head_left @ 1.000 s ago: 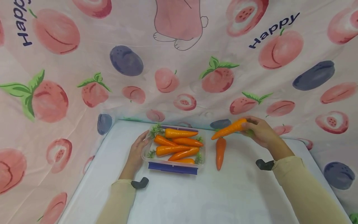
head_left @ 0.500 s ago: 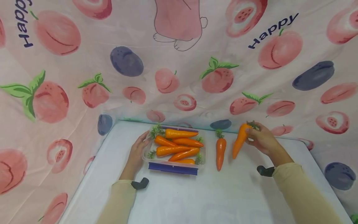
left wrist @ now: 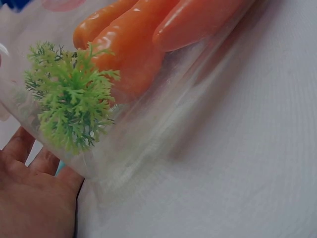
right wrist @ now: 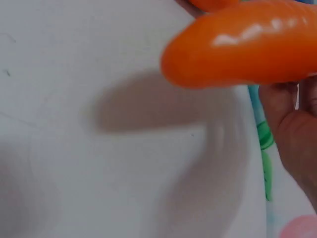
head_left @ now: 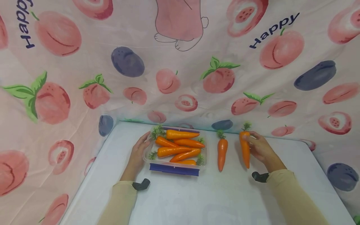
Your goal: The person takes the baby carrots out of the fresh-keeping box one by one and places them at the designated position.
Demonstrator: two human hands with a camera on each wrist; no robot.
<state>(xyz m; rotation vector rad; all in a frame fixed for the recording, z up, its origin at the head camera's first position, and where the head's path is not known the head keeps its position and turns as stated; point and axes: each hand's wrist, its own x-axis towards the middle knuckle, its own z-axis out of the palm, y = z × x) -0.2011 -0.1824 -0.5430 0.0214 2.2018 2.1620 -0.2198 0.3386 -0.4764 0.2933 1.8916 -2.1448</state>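
Observation:
My right hand (head_left: pixel 261 148) pinches an orange carrot (head_left: pixel 245 150) near its top, leafy end up and tip toward me. In the right wrist view, the carrot (right wrist: pixel 237 47) hangs over the white table with a shadow beneath it. A second carrot (head_left: pixel 222 155) lies on the table, between the held one and a clear plastic box (head_left: pixel 148 160). Several carrots with green tops lie inside that box. My left hand (head_left: pixel 136 153) rests its extended fingers against the box's left side; the left wrist view shows the fingers (left wrist: pixel 44 161) by the corner, near a leafy top (left wrist: pixel 74 99).
The box has a blue-purple clip flap (head_left: pixel 174 169) hanging open at its front and another along its back. A fruit-print cloth (head_left: pixel 180 62) hangs behind and beside the white table (head_left: pixel 182 200). Each wrist wears a small black camera.
My right hand has turned its carrot from slanting over the lying one to pointing toward me, tip down the table, and moved it to the right. My left hand and the box stay put.

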